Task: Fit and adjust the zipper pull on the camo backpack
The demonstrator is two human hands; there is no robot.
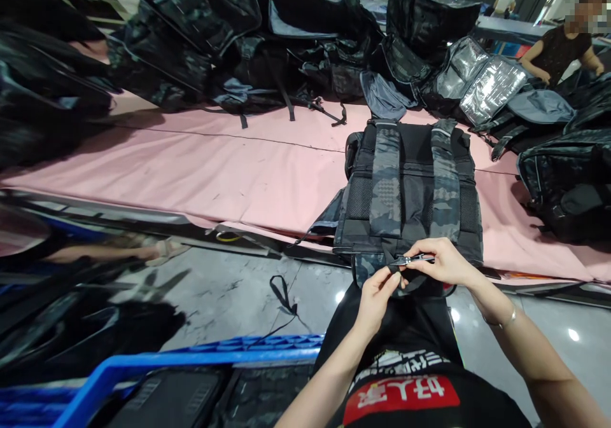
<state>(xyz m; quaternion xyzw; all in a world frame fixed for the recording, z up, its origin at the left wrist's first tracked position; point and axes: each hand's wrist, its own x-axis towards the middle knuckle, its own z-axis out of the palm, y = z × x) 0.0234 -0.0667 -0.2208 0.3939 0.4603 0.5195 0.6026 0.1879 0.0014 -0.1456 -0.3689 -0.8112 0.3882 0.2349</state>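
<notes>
A black and grey camouflage backpack (416, 189) lies on the pink-covered table with its back panel and two shoulder straps facing up. Its lower end hangs over the table's front edge, close to my body. My right hand (442, 261) is closed around small thread snips (408, 261), their metal part pointing left toward a black strap (392, 254) at the bag's bottom. Pinched at that strap is my left hand (380, 294), just below the snips. The strap's end is partly hidden by my fingers.
More backpacks (191, 40) are piled along the table's far side, and another bag (568, 186) sits at right. A blue crate (200, 357) holding bags stands on the floor at lower left. A loose black strap (284, 296) lies nearby. A co-worker (561, 49) is across the table.
</notes>
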